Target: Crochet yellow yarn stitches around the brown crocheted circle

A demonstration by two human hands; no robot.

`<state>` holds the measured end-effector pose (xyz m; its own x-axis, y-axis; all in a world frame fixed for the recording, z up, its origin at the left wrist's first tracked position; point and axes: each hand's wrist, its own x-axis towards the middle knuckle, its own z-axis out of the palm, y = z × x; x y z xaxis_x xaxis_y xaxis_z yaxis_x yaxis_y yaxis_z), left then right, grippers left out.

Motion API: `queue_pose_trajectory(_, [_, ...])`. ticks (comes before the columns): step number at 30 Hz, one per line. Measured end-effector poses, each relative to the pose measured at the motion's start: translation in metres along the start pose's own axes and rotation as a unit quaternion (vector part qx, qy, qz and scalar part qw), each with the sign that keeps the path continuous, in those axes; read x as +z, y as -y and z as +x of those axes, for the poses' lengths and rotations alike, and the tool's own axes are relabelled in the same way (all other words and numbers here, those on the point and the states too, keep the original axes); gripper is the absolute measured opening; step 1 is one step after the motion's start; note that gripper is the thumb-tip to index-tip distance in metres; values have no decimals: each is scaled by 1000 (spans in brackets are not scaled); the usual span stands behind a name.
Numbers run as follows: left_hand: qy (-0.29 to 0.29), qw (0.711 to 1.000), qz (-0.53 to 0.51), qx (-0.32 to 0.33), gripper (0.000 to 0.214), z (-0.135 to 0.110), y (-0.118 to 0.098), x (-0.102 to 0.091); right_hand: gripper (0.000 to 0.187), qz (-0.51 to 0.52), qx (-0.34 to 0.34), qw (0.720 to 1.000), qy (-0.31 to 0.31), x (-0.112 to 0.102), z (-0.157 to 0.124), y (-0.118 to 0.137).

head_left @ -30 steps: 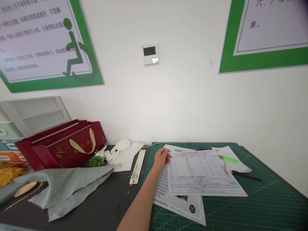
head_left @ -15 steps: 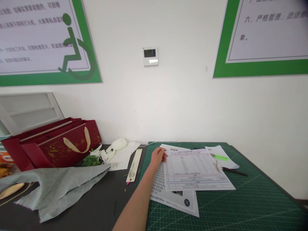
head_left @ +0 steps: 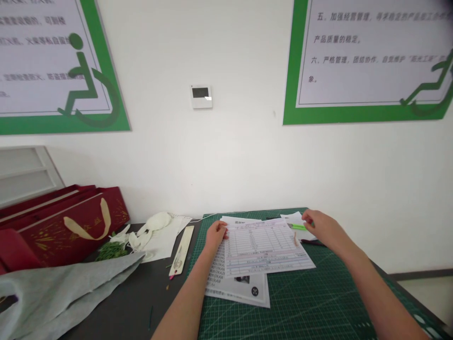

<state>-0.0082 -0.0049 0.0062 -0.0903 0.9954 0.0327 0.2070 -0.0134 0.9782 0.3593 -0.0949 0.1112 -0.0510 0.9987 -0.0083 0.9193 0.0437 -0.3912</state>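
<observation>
Left hand: grip pinches the left edge of the printed form, which lies atop other sheets on the cutting mat near the far edge of the tabletop. Right hand: fingers curled beside the green highlighter; grip cannot be told. The mat's grid shows from the sheets to the near edge. Grey cloth crowds the left side.

A printed form sheet with ruled tables lies flat near the far edge of the green cutting mat. It overlaps a second printed sheet that juts toward the mat's near-left side.
</observation>
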Motion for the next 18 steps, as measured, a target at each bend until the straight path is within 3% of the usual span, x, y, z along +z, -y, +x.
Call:
queue_pose_trajectory(3, [-15,999,43,17,37,1,-1,-3,34,-41,57,996,46,10,41,-11])
queue_pose_trajectory(8, [-32,987,152,39,36,6,-5,-9,34,-66,84,991,86,42,61,-35])
queue_pose_trajectory(13, [-15,961,271,49,37,1,-11,-4,34,-51,108,992,42,55,72,-51])
queue_pose_trajectory(18, [-12,936,349,47,40,-13,-19,5,36,-37,107,993,-20,70,81,-46])
